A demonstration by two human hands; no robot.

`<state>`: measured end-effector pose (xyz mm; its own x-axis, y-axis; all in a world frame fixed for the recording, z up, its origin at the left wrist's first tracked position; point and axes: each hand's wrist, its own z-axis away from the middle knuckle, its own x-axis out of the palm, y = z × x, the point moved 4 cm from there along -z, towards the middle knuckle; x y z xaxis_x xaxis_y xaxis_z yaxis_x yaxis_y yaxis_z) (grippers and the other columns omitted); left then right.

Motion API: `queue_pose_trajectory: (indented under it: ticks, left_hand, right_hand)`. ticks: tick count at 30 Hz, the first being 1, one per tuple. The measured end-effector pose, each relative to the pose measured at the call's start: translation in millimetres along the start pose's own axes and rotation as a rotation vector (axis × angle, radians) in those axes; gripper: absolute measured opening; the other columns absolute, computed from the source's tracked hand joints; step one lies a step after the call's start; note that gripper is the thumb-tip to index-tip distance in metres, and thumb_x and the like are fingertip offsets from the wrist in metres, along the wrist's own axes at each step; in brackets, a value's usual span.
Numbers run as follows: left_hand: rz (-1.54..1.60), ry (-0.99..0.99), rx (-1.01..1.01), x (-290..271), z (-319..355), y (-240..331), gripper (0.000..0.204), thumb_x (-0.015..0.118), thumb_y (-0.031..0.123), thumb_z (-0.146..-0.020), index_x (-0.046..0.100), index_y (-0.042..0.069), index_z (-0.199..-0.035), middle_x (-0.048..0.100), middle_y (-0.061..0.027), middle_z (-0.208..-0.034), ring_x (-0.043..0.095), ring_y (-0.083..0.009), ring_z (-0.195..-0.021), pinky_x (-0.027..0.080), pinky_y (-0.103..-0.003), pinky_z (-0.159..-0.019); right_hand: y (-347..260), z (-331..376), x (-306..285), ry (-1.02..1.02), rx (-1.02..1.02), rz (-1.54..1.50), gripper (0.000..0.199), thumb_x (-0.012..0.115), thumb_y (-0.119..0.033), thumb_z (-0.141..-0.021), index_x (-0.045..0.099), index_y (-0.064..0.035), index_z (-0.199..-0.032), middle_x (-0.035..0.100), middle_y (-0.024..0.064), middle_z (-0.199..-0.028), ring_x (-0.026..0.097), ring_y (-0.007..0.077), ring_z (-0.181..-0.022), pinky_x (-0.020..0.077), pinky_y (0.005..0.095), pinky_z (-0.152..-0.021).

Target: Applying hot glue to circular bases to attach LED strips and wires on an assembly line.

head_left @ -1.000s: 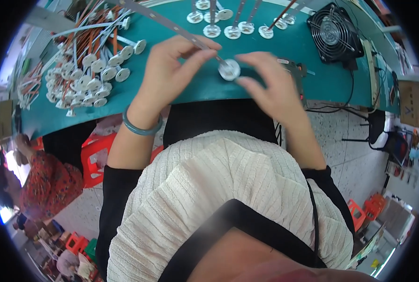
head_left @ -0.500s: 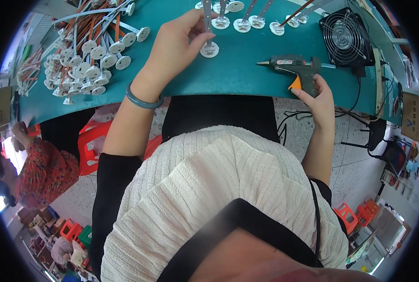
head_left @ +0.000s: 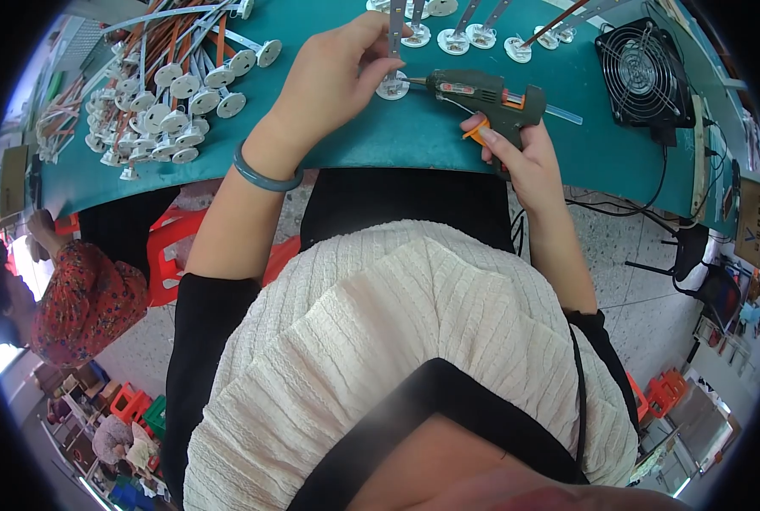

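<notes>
My left hand (head_left: pixel 333 85) pinches a narrow grey LED strip (head_left: pixel 395 38) and keeps it upright over a round white base (head_left: pixel 392 88) on the green table. In my right hand (head_left: pixel 529 170) is a dark green hot glue gun (head_left: pixel 474 88) with an orange trigger. Its nozzle points left and reaches the foot of the strip, just above the base. Whether it touches, I cannot tell. A clear glue stick (head_left: pixel 565 114) juts from the back of the gun. Farther back, several similar strips with round white bases (head_left: pixel 453 43) stand in a row.
A heap of strips with white round ends (head_left: pixel 163 115) covers the table's left part. A black fan (head_left: pixel 644 72) stands at the right, with cables (head_left: pixel 653 183) by the table's edge. Another person in a red patterned top (head_left: pixel 90 298) sits at the left.
My right hand has lifted the glue gun off the table's right side and brought it left, its nozzle now at the base. My left hand still holds the strip.
</notes>
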<state>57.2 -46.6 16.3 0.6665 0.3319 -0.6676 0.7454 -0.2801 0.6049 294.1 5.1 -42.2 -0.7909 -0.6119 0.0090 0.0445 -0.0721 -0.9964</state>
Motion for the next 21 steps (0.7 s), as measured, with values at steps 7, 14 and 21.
queue_pose_trajectory:
  ticks: [7, 14, 21]
  left_hand:
    - [0.004, -0.01, 0.01, -0.5, -2.0, -0.8, 0.029, 0.074, 0.004, -0.083, 0.065, 0.007, -0.111, 0.068, -0.0056, -0.08, 0.068, -0.0155, -0.075, 0.053, -0.028, -0.069]
    - [0.01, -0.005, -0.011, 0.0, 0.7, -1.5, 0.029, 0.074, 0.005, -0.083, 0.065, 0.006, -0.111, 0.068, -0.0049, -0.08, 0.067, -0.0143, -0.072, 0.053, -0.027, -0.067]
    - [0.04, -0.006, -0.032, 1.9, -0.9, -3.7, 0.025, 0.074, 0.006, -0.084, 0.066, 0.007, -0.108, 0.068, -0.0043, -0.077, 0.066, -0.0131, -0.069, 0.052, -0.026, -0.066]
  right_hand:
    - [1.9, -5.0, 9.3, -0.017, -0.051, 0.111, 0.04, 0.063, -0.012, -0.093, 0.05, -0.0008, -0.129, 0.069, 0.0094, -0.107, 0.054, 0.0071, -0.073, 0.0446, 0.0206, -0.063]
    - [4.8, -2.2, 13.6, 0.038, -0.158, 0.318, 0.04, 0.066, -0.01, -0.093, 0.049, 0.0003, -0.128, 0.066, 0.0064, -0.099, 0.057, 0.0074, -0.077, 0.047, 0.0224, -0.063]
    - [3.0, -1.0, 11.0, 0.07, -0.178, 0.374, 0.036, 0.068, -0.01, -0.091, 0.051, 0.0, -0.122, 0.064, 0.0059, -0.096, 0.059, 0.0085, -0.075, 0.0478, 0.0228, -0.062]
